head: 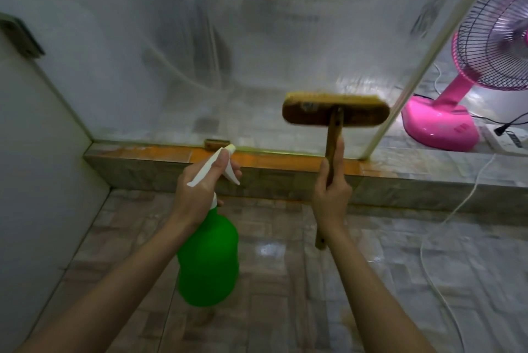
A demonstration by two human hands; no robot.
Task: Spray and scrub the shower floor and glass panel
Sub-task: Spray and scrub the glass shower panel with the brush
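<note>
My left hand (197,189) grips the white trigger head of a green spray bottle (208,258), its nozzle aimed toward the low part of the glass panel (200,66). My right hand (331,192) holds the wooden handle of a scrub brush (335,109), index finger along the handle. The brush head is raised against the lower right part of the cloudy, wet glass. The tiled shower floor (285,281) lies wet below both arms.
A tiled curb (257,172) with an orange-stained top runs under the glass. A white wall (34,166) closes the left side. Beyond the glass edge at right stand a pink fan (445,124), a power strip (508,138) and a white cord (437,252) trailing across the floor.
</note>
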